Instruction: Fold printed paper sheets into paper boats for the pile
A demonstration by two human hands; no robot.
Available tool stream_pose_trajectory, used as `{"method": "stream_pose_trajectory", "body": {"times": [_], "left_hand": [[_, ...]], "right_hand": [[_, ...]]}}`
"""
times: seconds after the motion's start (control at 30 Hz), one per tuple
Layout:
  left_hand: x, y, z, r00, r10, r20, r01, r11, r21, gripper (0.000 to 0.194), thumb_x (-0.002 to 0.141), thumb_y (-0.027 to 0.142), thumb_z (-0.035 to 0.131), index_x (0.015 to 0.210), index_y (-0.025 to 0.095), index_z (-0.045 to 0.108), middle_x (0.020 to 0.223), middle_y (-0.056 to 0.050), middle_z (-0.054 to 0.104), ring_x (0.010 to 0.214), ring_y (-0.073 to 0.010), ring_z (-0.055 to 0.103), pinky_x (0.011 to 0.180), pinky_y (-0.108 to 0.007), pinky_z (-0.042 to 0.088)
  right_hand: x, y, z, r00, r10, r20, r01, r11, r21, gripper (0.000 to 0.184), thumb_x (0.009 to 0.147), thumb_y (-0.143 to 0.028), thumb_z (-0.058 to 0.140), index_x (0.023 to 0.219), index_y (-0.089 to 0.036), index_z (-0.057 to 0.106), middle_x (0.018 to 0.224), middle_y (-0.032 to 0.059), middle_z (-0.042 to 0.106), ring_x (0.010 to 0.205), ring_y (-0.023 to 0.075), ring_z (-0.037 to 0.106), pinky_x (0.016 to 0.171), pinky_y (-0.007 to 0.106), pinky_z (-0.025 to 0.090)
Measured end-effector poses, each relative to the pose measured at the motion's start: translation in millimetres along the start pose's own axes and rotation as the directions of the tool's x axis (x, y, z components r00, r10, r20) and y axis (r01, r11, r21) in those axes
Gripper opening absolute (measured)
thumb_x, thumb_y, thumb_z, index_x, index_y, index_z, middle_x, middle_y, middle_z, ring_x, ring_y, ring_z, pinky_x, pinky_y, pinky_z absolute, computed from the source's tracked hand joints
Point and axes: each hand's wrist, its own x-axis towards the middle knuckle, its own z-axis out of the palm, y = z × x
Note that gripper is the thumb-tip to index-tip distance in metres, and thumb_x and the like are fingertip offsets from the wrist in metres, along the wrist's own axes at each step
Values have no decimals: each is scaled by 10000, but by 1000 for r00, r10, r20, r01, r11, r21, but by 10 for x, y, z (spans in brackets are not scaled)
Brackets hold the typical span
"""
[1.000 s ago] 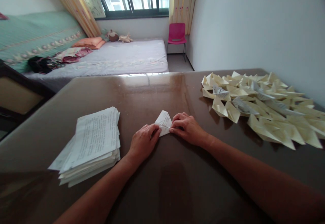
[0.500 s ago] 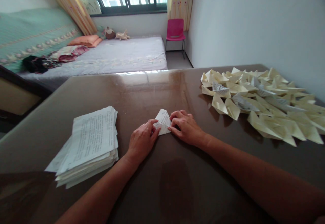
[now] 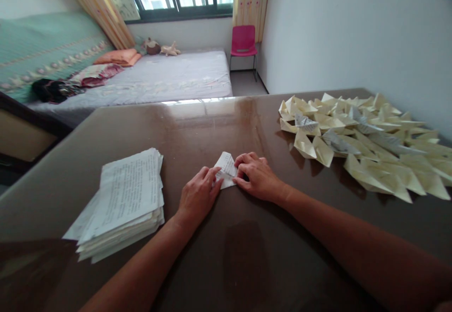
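Note:
A small folded piece of printed paper lies on the dark brown table, its upper flap raised. My left hand presses its fingertips on the paper's left edge. My right hand has its fingers curled down on the right edge, pinching the fold. Both hands hold the paper against the table top.
A stack of printed sheets lies to the left of my hands. A big heap of folded paper boats covers the table's right side. Beyond the table are a bed, a pink chair and a window.
The paper's raised flap has been pressed lower and my fingers have closed in over it. The view has shifted slightly.

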Motion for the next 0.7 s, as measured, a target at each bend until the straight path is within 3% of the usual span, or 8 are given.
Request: {"method": "stream_pose_trajectory", "body": {"times": [0.13,0.27,0.53,0.63,0.7], "left_hand": [[-24,14,-14,983,159,-91,-155,987,48,309,937,249,458,1224,213,566,1141,-81,619,1049,-217,544,871,-335,495],[-47,28,-6,943,328,-55,-325,944,52,359,944,172,418,1277,201,550,1317,-74,574,1241,-236,455,1012,-400,429],[-68,57,2,944,324,69,-328,944,48,367,965,291,412,1294,202,549,1346,-63,564,1282,-230,471,1014,-407,408],[-70,67,-18,943,326,68,-330,942,60,369,962,283,416,1299,207,547,1342,-67,567,1275,-223,482,1007,-396,406],[-70,71,-25,943,326,68,-331,941,66,367,960,280,420,1297,213,550,1343,-65,566,1273,-222,485,1002,-391,404]], "right_hand": [[4,-10,-16,1000,-13,17,14,999,-52,210,870,-360,589,773,-180,638,1131,54,597,1094,223,442,853,395,315],[7,-32,-36,999,-21,36,25,995,-96,239,902,-371,539,821,-176,650,1132,74,593,1097,226,435,860,398,326],[39,26,-59,1000,-8,3,8,999,-53,241,906,-382,536,819,-184,643,1100,58,627,1062,211,487,852,360,370],[60,112,-200,999,-13,37,12,999,38,256,971,-291,415,948,-182,646,981,51,661,926,159,562,794,284,405],[27,96,-310,996,-58,68,58,998,2,257,966,-213,400,1047,-204,645,991,49,657,900,145,587,769,257,411]]}}
